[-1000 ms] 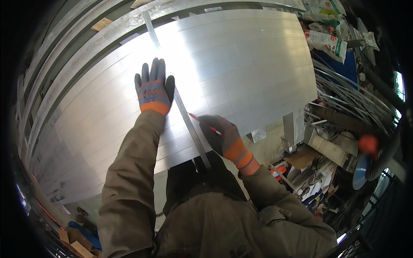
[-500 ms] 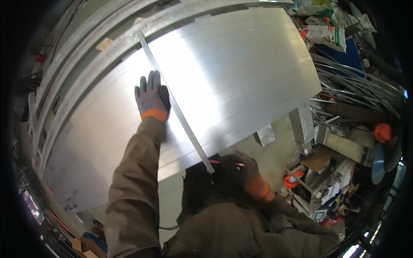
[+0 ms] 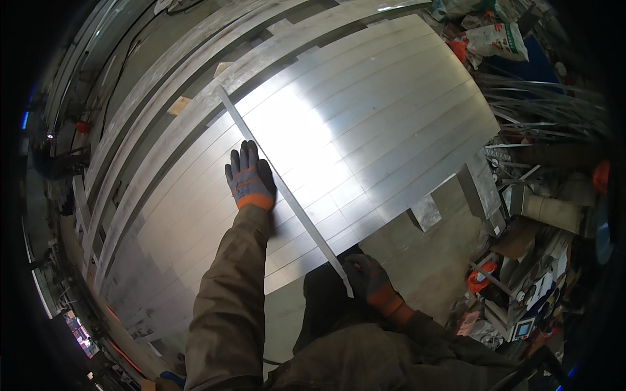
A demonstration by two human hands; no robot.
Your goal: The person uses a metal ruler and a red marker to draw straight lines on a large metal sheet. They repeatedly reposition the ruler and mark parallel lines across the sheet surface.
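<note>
A long, thin metal straight bar point(image 3: 293, 199) lies aslant over a broad silver surface of narrow metal strips point(image 3: 391, 117) laid side by side. My left hand point(image 3: 249, 177), in a grey and orange work glove, rests flat on the strips with its fingers stretched out. Its thumb side is against the bar. The near end of the bar juts past the edge of the strips, above my dark clothing. There my right hand point(image 3: 370, 281), gloved the same way, is closed beside the bar. Its fingers are curled, and what they hold is hidden.
Long metal beams point(image 3: 156, 146) run along the far left side. At the right are metal supports point(image 3: 479, 189), a bundle of thin metal strips point(image 3: 548, 104), and piled scrap with an orange-red object point(image 3: 481, 277). White sacks point(image 3: 499, 42) lie at the far right.
The view has shifted, so the surface sits lower and farther right. My right hand has come close to the bar's near end. The red pen seen at it before no longer shows.
</note>
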